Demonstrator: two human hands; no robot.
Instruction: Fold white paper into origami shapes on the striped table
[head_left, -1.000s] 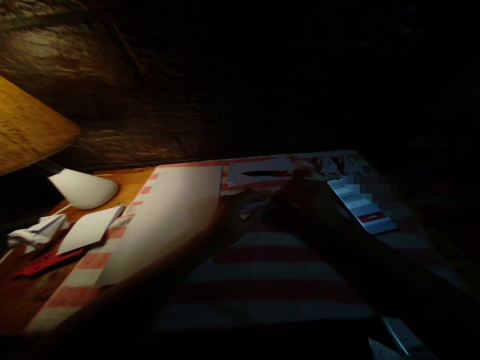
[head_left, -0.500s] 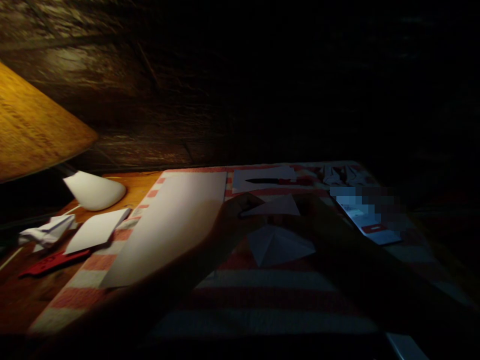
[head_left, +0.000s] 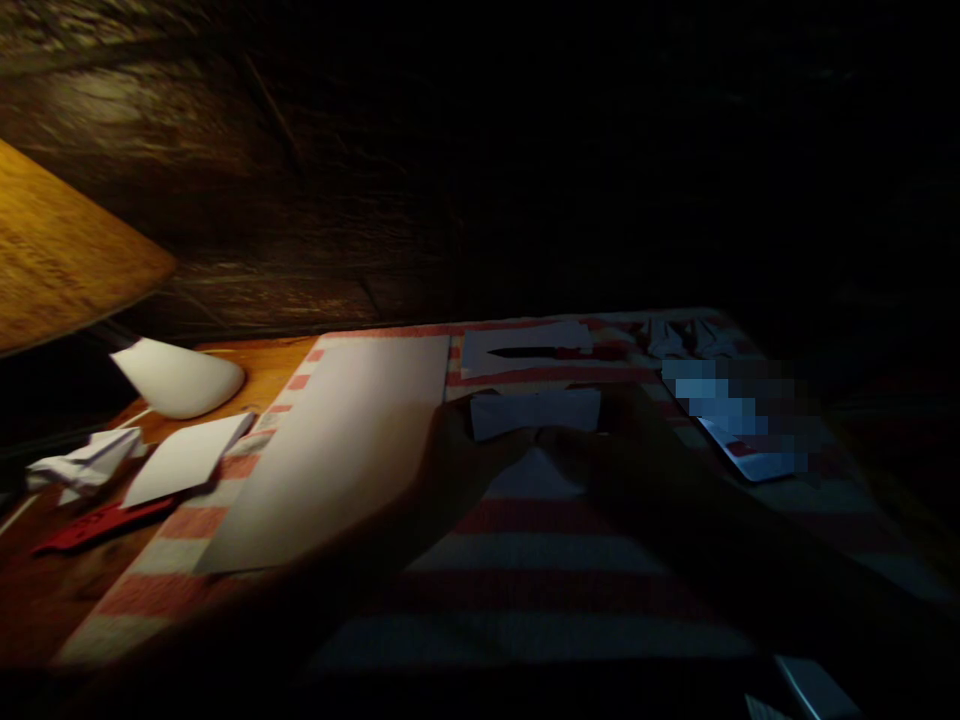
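A folded piece of white paper [head_left: 538, 411] is held up between my two hands, just above the striped cloth. My left hand [head_left: 469, 435] pinches its left side, and my right hand [head_left: 611, 430] grips the right side. Both thumbs come together at the paper's lower middle. Below the thumbs a paler triangular part [head_left: 534, 473] shows, probably of the same sheet; the dark hides how it joins. Shadow covers most of both hands and forearms.
A large white sheet [head_left: 337, 450] lies left on the striped cloth [head_left: 555, 590]. Behind my hands, a knife [head_left: 540, 352] rests on paper [head_left: 476, 350]. A lit tablet-like screen [head_left: 757, 462] lies right. Left are a lamp [head_left: 184, 380], crumpled paper [head_left: 82, 462] and a red tool [head_left: 105, 525].
The held paper has gone from an open, pointed shape to a narrow rectangular band. Both thumbs have moved together at its lower edge. The view has shifted slightly.
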